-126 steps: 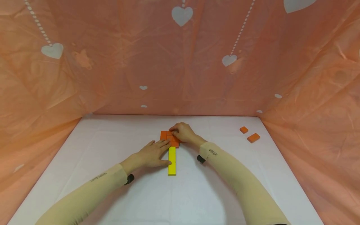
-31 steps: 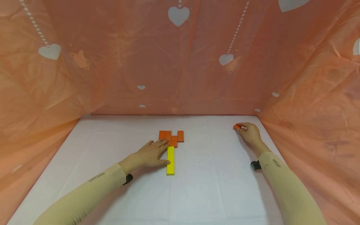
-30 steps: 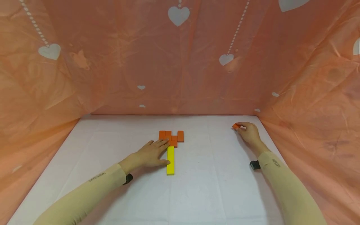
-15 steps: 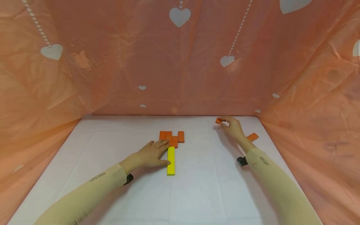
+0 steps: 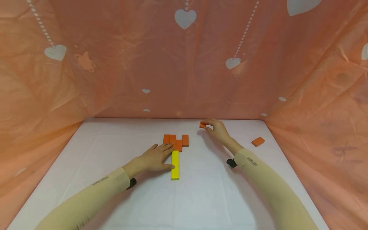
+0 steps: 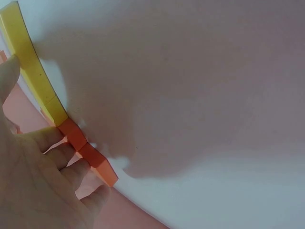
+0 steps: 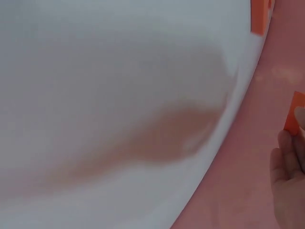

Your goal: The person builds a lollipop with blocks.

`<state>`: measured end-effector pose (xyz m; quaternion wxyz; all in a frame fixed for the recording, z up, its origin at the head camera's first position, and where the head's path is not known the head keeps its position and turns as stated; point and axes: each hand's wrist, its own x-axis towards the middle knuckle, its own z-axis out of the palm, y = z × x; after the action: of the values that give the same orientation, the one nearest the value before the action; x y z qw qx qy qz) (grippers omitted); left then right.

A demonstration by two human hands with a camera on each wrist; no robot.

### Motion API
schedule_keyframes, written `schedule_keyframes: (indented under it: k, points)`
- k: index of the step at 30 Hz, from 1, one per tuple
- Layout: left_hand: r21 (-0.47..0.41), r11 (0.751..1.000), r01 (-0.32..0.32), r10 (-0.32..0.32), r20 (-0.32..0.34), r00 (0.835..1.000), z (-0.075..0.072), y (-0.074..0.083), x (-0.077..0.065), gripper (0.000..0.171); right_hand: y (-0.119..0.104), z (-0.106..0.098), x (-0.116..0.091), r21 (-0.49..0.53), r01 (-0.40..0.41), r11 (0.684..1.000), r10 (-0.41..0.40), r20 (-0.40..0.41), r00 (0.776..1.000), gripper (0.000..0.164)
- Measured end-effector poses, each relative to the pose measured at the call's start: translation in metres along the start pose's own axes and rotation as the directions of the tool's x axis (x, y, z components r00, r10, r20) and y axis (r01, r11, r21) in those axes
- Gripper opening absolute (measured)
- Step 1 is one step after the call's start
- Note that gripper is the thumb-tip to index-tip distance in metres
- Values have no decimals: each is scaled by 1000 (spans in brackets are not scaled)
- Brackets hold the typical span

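In the head view my left hand (image 5: 155,158) lies flat with fingers spread. Its fingertips rest on a group of flat orange blocks (image 5: 179,148), and its thumb touches the yellow bar (image 5: 175,174) that runs from the group toward me. A seam crosses the yellow bar (image 6: 31,67) in the left wrist view. Between thumb and fingers, my right hand (image 5: 218,131) pinches a small orange block (image 5: 202,125), raised over the cloth to the right of the group. The right wrist view catches that orange block (image 7: 294,107) at its edge. Left fingers cover part of the group.
One loose orange block (image 5: 257,141) lies on the right side of the white tablecloth (image 5: 201,204). An orange block (image 5: 185,140) stands at the group's right end, with a gap behind the small block beside it. Peach curtains (image 5: 184,70) enclose the back and sides.
My right hand left the group, picked up the small orange block at the right and has carried it left toward the group. My left hand has stayed in place.
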<state>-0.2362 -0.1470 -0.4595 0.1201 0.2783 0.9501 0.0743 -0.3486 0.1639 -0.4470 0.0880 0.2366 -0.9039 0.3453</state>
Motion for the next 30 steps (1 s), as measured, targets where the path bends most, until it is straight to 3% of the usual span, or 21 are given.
schedule_keyframes:
  k: [6, 14, 30]
  points:
    - [8, 1000, -4, 4, 2, 1000, 2, -3, 1, 90, -19, 20, 10, -19, 84, 996, -83, 53, 995, 34]
    - [11, 1000, -1, 1, -3, 1000, 3, -5, 3, 90, -37, 43, 18, -18, 130, 991, -127, 136, 983, 31]
    - [12, 1000, 4, -4, 10, 1000, 1, -7, 3, 91, -47, 76, 20, -39, 140, 989, -128, 215, 968, 27]
